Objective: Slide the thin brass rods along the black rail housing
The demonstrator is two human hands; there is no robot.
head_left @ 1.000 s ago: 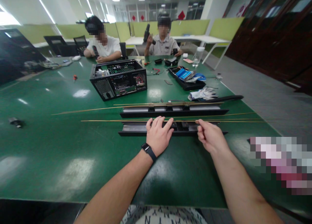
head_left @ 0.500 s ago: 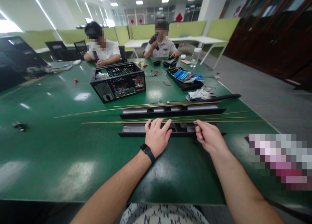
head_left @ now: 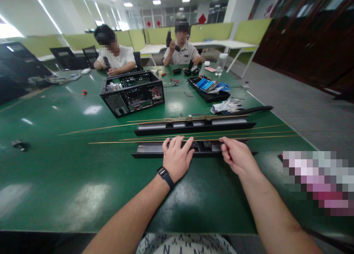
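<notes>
Left grip point(head_left: 177, 160) spread over near black channel point(head_left: 151, 155); right grip point(head_left: 236, 154) pinching thin brass-coloured rod point(head_left: 110, 142) (mid-work, I judge: farther rods point(head_left: 105, 127) lie unheld).

1. My bench point(head_left: 55, 162): smooth and glossy, mirroring light in bright patches;
2. thin rods point(head_left: 110, 143): shiny, brass-like metal to my eye;
3. near channel point(head_left: 204, 155): dull, metallic-looking inside;
4. computer case point(head_left: 132, 94): perforated, metal-looking panels;
5. gloves point(head_left: 227, 106): matt cloth;
6. my watch strap point(head_left: 168, 179): smooth, rubbery-looking
</notes>
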